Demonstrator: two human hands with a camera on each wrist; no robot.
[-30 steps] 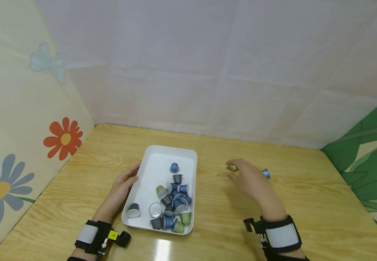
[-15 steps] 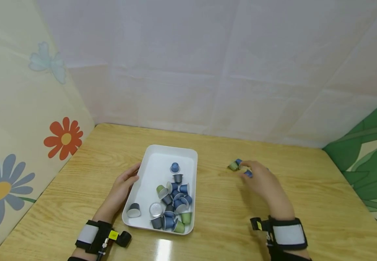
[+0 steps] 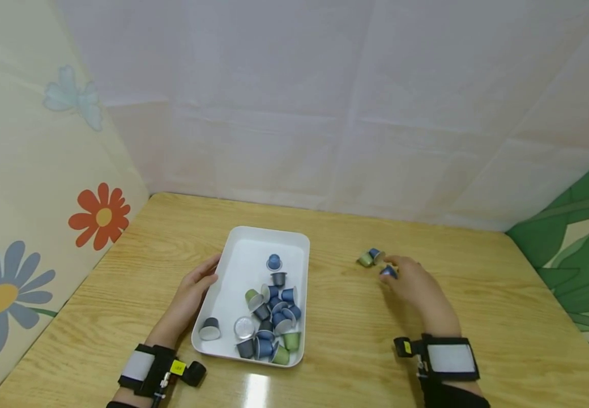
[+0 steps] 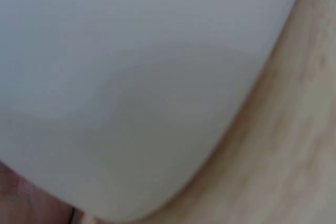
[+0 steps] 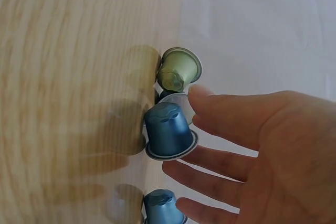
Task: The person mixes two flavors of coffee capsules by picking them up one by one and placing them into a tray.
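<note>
A white tray [image 3: 240, 237] holds several blue, grey and green coffee capsules, most of them heaped at its near right. My left hand [image 3: 187, 297] rests against the tray's left side, fingers lying along the wall and thumb by the rim. On the table to the right, my right hand [image 3: 417, 289] has its thumb and fingers spread around a blue coffee capsule [image 5: 169, 129]. That capsule's rim is at the tabletop; no firm grip on it shows. Just beyond lie a green capsule [image 3: 365, 259] and another blue capsule [image 3: 376, 255], side by side.
In the right wrist view, one more blue capsule [image 5: 161, 207] sits near the lower fingers. Within the tray, a grey capsule [image 3: 210, 328] lies apart at the near left. A white cloth [image 3: 325, 113] hangs behind the wooden table [image 3: 345, 351].
My right hand has shifted right and slightly nearer, from over the green capsule to a blue one. Two capsules it covered now show; the far-right blue one is hidden in the head view.
</note>
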